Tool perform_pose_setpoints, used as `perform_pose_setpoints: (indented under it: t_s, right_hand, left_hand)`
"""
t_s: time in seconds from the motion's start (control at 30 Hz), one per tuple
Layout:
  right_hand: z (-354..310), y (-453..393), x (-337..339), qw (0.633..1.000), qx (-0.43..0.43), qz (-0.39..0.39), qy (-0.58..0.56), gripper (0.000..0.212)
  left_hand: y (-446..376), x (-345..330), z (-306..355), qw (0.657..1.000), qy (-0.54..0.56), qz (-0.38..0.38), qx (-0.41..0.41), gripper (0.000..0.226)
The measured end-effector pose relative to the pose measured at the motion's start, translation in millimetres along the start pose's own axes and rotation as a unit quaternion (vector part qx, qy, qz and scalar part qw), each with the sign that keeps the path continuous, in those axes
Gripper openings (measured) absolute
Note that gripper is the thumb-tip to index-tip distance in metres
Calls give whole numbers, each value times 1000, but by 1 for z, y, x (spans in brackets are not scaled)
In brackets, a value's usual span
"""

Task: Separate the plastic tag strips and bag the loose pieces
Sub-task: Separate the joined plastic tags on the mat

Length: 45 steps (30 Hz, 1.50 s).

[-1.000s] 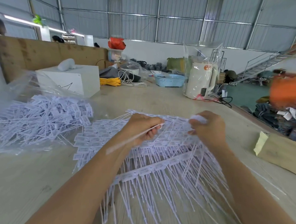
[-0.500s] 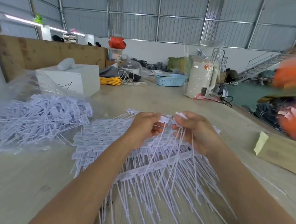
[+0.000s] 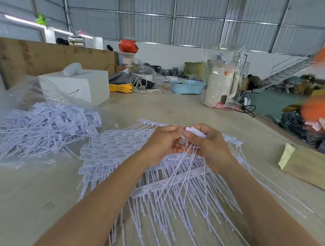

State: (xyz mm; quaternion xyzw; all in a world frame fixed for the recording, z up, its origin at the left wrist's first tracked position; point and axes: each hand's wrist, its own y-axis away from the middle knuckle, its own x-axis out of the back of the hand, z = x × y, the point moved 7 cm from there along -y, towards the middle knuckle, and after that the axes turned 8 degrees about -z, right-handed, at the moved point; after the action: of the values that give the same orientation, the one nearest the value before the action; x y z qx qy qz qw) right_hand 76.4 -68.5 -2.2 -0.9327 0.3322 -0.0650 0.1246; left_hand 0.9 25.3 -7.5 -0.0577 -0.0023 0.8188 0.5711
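Note:
A heap of white plastic tag strips (image 3: 118,154) lies on the wooden table (image 3: 20,199) in front of me, their long thin tails fanning towards me. My right hand (image 3: 209,144) grips a bundle of tags (image 3: 195,133) by their flat heads, tails hanging down. My left hand (image 3: 164,140) meets it from the left, fingers curled and pinching at the same bundle. A clear plastic bag (image 3: 16,98) at the left holds a pile of loose tags (image 3: 43,127).
A white box (image 3: 80,85) stands behind the bag. Further back are yellow cord (image 3: 121,87), a blue basket (image 3: 186,86) and a bagged white kettle (image 3: 220,86). A cardboard piece with tape (image 3: 307,166) lies at the right. The table edge runs along the right.
My hands have drawn together over the heap. The single strip that my left hand pulled away a second ago is gone from it, and both hands now work on the bundle.

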Motion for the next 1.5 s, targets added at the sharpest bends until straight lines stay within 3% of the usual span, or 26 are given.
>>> perform_pose_setpoints:
  t_s: [0.17, 0.27, 0.37, 0.5, 0.6, 0.67, 0.7, 0.8, 1.0, 1.07, 1.23, 1.5]
  right_hand:
    - [3, -2, -7, 999, 28, -26, -20, 8]
    - [1, -4, 5, 997, 20, 33, -60, 3]
    - [-2, -3, 21, 984, 15, 108, -138, 9]
    - [-5, 2, 35, 981, 22, 175, -85, 15]
    - [-7, 2, 39, 983, 27, 183, -16, 15]
    - [-5, 0, 39, 984, 20, 176, 5, 17]
    - [-3, 0, 38, 985, 15, 169, -2, 17]
    - [-4, -2, 30, 991, 21, 126, -43, 17]
    - [-29, 2, 16, 990, 87, 42, -99, 12]
    - [-34, 3, 9, 990, 93, 12, -101, 20]
    - [-43, 4, -1, 997, 76, 13, -27, 19]
    - [-28, -8, -22, 997, -26, 2, -71, 12]
  left_hand:
    - [0, -1, -1, 1000, 4, -1, -11, 27]
    - [-1, -4, -1, 1000, -10, 0, 4, 24]
    - [4, -21, -6, 993, -83, -78, 36, 29]
    - [16, -59, -18, 974, -128, -186, 27, 30]
    - [15, -69, -20, 969, -201, -145, 6, 25]
    - [14, -69, -17, 965, -232, -124, -7, 5]
    - [14, -67, -13, 968, -225, -105, -16, 9]
    - [13, -55, 0, 991, -123, -20, -57, 34]
    - [13, -53, 12, 990, 38, 48, -123, 30]
    - [11, -50, 18, 987, 55, 67, -133, 33]
    - [9, -43, 22, 995, -35, 49, -82, 37]
    - [34, -7, 15, 996, -73, 38, -44, 28]
